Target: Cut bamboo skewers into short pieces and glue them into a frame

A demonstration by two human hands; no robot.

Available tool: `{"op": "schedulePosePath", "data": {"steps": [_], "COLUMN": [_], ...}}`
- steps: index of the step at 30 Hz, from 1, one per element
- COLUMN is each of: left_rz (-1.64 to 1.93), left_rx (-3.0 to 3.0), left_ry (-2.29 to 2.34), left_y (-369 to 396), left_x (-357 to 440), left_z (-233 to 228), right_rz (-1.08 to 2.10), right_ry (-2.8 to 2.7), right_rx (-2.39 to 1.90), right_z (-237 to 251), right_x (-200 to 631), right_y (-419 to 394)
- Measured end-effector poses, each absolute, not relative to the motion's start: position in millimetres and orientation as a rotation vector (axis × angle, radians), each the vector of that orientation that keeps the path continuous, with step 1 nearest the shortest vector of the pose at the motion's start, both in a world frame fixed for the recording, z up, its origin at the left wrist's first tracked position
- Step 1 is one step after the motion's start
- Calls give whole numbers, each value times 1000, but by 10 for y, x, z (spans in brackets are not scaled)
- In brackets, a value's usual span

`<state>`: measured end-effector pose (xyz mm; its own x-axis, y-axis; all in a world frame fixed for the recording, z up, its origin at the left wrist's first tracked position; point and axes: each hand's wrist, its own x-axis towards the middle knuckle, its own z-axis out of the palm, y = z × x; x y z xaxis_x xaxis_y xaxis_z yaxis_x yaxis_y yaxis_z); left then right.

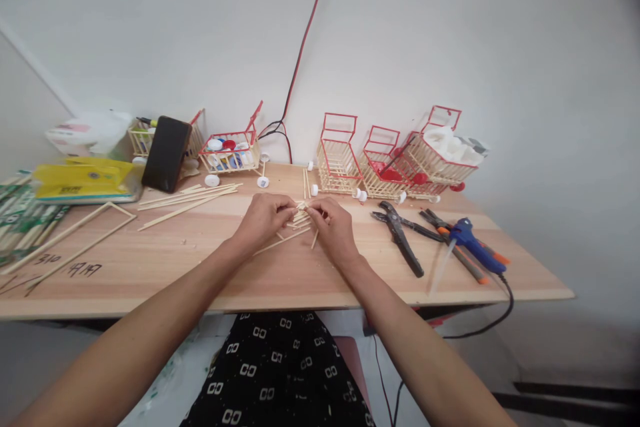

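Note:
Over the middle of the wooden table, my left hand and my right hand meet fingertip to fingertip. Both are closed in a pinch at the end of a small bundle of pale wooden sticks. Which piece each hand grips is partly covered by the fingers. One longer stick slants out to the left beneath my hands, and a short one points down beside my right thumb. Just behind my hands lie two thin upright-pointing sticks.
Several small stick-built carts with red rims, such as this cart, stand along the wall. To the right lie pliers and a blue glue gun with its cord. Loose sticks, a phone and a yellow pack sit left.

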<state>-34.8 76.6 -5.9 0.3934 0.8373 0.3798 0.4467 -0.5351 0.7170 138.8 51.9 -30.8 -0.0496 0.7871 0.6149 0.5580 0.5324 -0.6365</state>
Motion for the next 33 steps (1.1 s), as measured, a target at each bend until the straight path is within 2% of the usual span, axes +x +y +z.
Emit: {"op": "schedulePosePath", "data": {"steps": [33], "left_rz": [999], "left_rx": [2153], "left_ry": [1092], "left_y": [776], "left_x": [-357], "left_z": [-66], "right_rz": [251], "right_ry": [-1735], "right_rx": [-1123], "right_z": [-314], "right_x": [1390], "right_y": [525]}}
